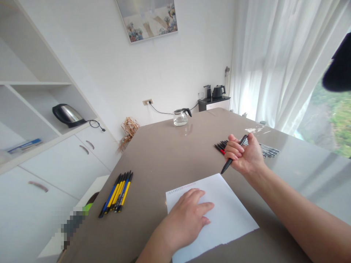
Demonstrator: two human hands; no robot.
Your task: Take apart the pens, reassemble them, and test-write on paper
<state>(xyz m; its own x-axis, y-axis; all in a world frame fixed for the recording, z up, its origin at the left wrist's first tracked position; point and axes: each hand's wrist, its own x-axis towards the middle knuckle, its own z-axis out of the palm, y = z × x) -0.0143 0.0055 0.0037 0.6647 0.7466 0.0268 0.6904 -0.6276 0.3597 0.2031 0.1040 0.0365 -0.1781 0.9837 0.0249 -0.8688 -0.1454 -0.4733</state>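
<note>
My left hand point(190, 213) lies flat on a sheet of white paper point(227, 215), its fingers spread. A row of small dark and reddish marks runs along the paper's far left edge. Above the paper's far right corner, my right hand point(244, 151) is turned palm up with its fingers curled round a black pen point(229, 164). One end of the pen points down toward that corner. Behind the right hand lies a group of pens point(270, 150) with dark caps and clear barrels, a red one among them, partly hidden by the hand.
Several yellow and blue pens point(117, 191) lie side by side on the brown table point(153, 157) at the left. A glass pot point(180, 118) stands near the far edge. White scraps point(255, 129) lie at the far right. A cabinet point(55, 171) with an electric kettle point(68, 115) flanks the left.
</note>
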